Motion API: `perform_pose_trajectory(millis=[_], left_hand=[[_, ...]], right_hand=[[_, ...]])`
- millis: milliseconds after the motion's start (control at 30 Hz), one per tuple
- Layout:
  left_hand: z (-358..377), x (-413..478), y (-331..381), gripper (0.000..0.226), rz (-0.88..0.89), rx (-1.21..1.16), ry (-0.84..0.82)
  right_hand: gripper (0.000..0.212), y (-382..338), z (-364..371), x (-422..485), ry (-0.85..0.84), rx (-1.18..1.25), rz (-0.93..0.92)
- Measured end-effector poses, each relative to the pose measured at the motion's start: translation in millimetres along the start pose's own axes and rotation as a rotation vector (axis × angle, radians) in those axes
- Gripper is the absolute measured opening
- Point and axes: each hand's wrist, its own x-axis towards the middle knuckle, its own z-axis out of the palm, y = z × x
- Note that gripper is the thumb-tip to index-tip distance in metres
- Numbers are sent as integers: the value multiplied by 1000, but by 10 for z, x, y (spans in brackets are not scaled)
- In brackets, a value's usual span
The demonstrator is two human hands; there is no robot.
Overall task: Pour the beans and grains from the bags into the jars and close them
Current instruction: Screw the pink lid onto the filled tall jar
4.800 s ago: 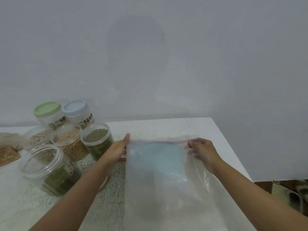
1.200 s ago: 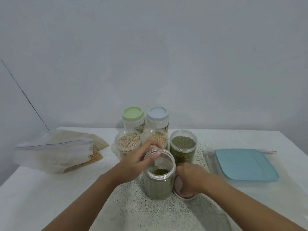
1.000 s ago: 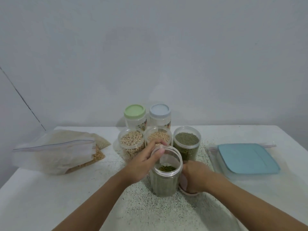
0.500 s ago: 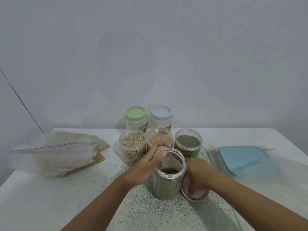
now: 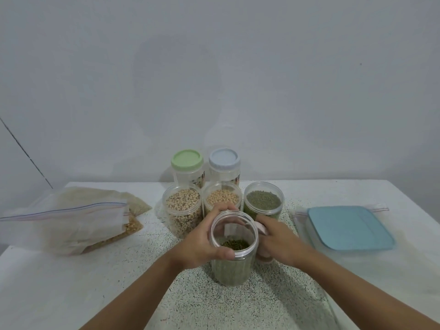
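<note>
Centrally, on the white speckled table point(image 5: 59, 294), a clear plastic jar point(image 5: 232, 270) is seen standing upright and uncapped. Its ribbed body is tinted green by the mung beans point(image 5: 234, 244) inside, whose surface lies well below the rim. The jar's rim is gripped by the left hand point(image 5: 202, 241), with the fingers curled over the far edge and the thumb pressed on the near edge. Just beside the jar on its right, a pinkish lid point(image 5: 261, 226) is held tilted in the curled fingers of the right hand point(image 5: 278, 241).

Behind, three more open jars are set in a row: black-eyed peas point(image 5: 182, 210), soybeans point(image 5: 222, 198) and mung beans point(image 5: 263, 201). Further back, a green-lidded jar point(image 5: 187, 166) and a blue-lidded jar point(image 5: 224, 164) are placed against the wall; printed labels are carried on both, but no writing can be read. Zip bags of grain point(image 5: 71, 222) are piled at the left, and a blue square lid point(image 5: 347, 227) is lying at the right.
</note>
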Motion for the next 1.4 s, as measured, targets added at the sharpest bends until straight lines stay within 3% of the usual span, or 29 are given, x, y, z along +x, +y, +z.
perform_pose_trajectory(millis=[133,300,467,667,833,1067,1300,1400], left_hand=[[-82,-8,-26,99,29,173,18],[-277,-13,-24,86,51,295,72],[-387,-21,-25,80,50,296,166],[-370,-23,-113,86,62,279,191],[-327,-47,-220,105,73,254,169],[-319,-1,-264,96,67,245,143],[-266,-31,-234,105,166,240,144],[-250,-14,-252,98,165,238,151]], right_hand=[[18,-186,-40,-138,-18,371,71],[20,-417,-55,-195,11,479,3],[6,-613,-66,-203,90,362,-115],[34,-619,64,-105,169,175,-309],[51,-673,190,-28,127,41,-401],[49,-789,204,46,106,-19,-472],[50,-824,366,100,115,-314,-612],[48,-858,285,158,10,-354,-669]])
